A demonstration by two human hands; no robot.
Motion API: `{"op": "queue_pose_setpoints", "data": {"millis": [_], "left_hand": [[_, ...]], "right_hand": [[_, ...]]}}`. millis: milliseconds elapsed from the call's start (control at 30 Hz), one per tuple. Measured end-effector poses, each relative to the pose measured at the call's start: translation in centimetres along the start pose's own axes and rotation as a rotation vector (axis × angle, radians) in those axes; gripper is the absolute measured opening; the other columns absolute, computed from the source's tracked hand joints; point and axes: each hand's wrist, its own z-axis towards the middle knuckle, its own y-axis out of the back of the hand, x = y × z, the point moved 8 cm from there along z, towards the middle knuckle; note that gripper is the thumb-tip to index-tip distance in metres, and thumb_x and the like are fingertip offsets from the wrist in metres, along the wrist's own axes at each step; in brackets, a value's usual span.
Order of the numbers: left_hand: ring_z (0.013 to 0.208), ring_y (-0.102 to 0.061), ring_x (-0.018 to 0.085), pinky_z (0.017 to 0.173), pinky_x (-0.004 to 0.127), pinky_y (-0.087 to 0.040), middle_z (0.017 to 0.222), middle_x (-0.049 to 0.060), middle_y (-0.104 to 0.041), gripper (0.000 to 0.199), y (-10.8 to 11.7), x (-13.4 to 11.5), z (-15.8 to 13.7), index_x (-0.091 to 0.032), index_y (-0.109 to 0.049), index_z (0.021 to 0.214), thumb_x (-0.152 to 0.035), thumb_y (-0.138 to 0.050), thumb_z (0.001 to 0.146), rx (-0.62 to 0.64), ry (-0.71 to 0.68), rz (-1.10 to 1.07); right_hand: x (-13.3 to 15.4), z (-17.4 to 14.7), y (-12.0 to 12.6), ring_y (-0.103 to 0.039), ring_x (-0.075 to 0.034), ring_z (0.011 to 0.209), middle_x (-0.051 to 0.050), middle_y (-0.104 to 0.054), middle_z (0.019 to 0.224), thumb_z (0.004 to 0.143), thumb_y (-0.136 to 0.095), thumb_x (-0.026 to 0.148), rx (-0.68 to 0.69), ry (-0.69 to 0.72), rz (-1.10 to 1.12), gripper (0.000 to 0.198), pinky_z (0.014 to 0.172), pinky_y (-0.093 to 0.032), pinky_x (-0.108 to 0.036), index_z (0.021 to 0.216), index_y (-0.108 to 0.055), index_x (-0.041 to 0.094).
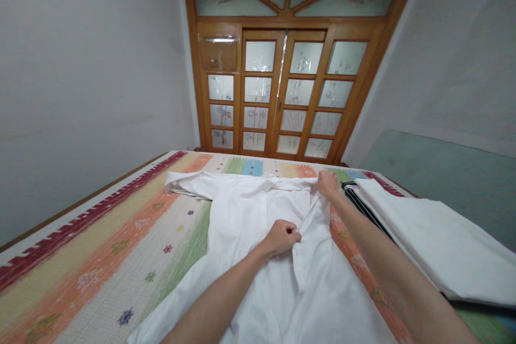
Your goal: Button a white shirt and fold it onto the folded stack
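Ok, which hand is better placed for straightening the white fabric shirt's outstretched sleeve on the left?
Left, probably: your left hand, at the front of the white shirt, is nearer the outstretched sleeve. Your right hand grips the shirt's far right side and would have to reach across.

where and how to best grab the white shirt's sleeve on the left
Probably pinch the sleeve by its outer end, coming from the picture's left: it stretches sideways from the white shirt, with that end on the striped cover, apart from the left hand.
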Motion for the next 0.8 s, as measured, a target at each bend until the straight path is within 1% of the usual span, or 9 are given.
{"op": "queue_pose_setpoints", "data": {"millis": [67,167,267,367,467,567,667,733,800], "left_hand": [[0.051,-0.025,0.007,0.049,0.024,-0.018,0.048,-0.007,-0.025,0.029,0.2,0.0,0.1,-0.018,-0.031,0.044,-0.021,-0.053,0.062,-0.015,0.008,-0.024],[0.052,-0.03,0.007,0.05,0.023,-0.022,0.05,-0.006,-0.031,0.028,0.7,-0.5,0.1,-0.018,-0.032,0.042,-0.019,-0.052,0.061,-0.062,-0.033,-0.068],[0.055,-0.035,0.008,0.053,0.023,-0.026,0.052,-0.005,-0.035,0.026,1.2,-1.0,0.1,-0.017,-0.033,0.04,-0.015,-0.052,0.059,-0.092,-0.074,-0.102],[0.056,-0.039,0.009,0.054,0.023,-0.028,0.053,-0.004,-0.038,0.022,1.2,-0.9,0.1,-0.017,-0.039,0.041,-0.012,-0.051,0.058,-0.087,-0.057,-0.118],[0.055,-0.039,0.009,0.054,0.023,-0.028,0.053,-0.004,-0.04,0.02,1.2,-0.7,0.1,-0.016,-0.041,0.042,-0.012,-0.051,0.058,-0.091,-0.046,-0.132],[0.055,-0.039,0.009,0.053,0.023,-0.028,0.052,-0.004,-0.04,0.022,1.1,-0.6,0.1,-0.017,-0.039,0.041,-0.012,-0.051,0.058,-0.096,-0.049,-0.156],[0.054,-0.038,0.009,0.053,0.024,-0.027,0.052,-0.004,-0.04,0.022,1.1,-0.5,0.2,-0.017,-0.038,0.041,-0.012,-0.051,0.059,-0.105,-0.042,-0.155],[0.053,-0.037,0.008,0.052,0.024,-0.027,0.052,-0.005,-0.039,0.023,1.2,-0.3,0.3,-0.017,-0.038,0.041,-0.012,-0.051,0.059,-0.111,-0.031,-0.139],[0.052,-0.035,0.008,0.052,0.023,-0.026,0.051,-0.005,-0.038,0.023,1.2,-0.2,0.3,-0.017,-0.037,0.04,-0.012,-0.051,0.059,-0.113,-0.023,-0.127]], "right_hand": [[-0.3,0.7,0.2,-0.066,-0.03,0.09,-0.021,-0.069,0.095,0.064,-0.078,0.028,0.041,-0.052,0.007,0.039,0.069,-0.049,-0.029,0.095,-0.071,0.006],[0.0,1.9,0.8,-0.066,-0.028,0.087,-0.02,-0.07,0.087,0.071,-0.073,0.04,0.062,-0.032,0.064,0.039,0.068,-0.047,-0.029,0.088,-0.071,0.005],[0.3,2.7,1.7,-0.065,-0.03,0.09,-0.023,-0.068,0.088,0.076,-0.065,0.054,0.003,-0.026,0.088,0.054,0.071,-0.047,-0.032,0.092,-0.069,0.003],[0.5,2.8,1.7,-0.063,-0.033,0.097,-0.026,-0.066,0.097,0.073,-0.068,0.057,-0.047,0.008,0.032,0.06,0.076,-0.047,-0.035,0.099,-0.066,0.002],[0.7,2.4,0.3,-0.061,-0.033,0.101,-0.025,-0.065,0.101,0.066,-0.077,0.049,0.004,0.071,-0.028,0.058,0.081,-0.047,-0.035,0.101,-0.066,0.004],[0.6,1.9,-1.3,-0.06,-0.033,0.105,-0.023,-0.065,0.105,0.064,-0.081,0.028,0.056,0.114,-0.007,0.046,0.085,-0.046,-0.036,0.101,-0.066,0.004],[0.6,1.4,-1.9,-0.057,-0.033,0.109,-0.024,-0.064,0.109,0.071,-0.068,0.007,0.047,0.139,0.071,0.029,0.091,-0.043,-0.037,0.1,-0.067,0.004],[0.7,1.3,-1.8,-0.055,-0.031,0.113,-0.023,-0.064,0.109,0.075,-0.056,0.0,0.026,0.138,0.144,0.024,0.094,-0.04,-0.037,0.097,-0.067,0.004],[0.7,1.4,-1.5,-0.053,-0.031,0.115,-0.023,-0.063,0.108,0.076,-0.05,-0.003,0.002,0.114,0.242,0.025,0.095,-0.039,-0.037,0.093,-0.067,0.006]]}}
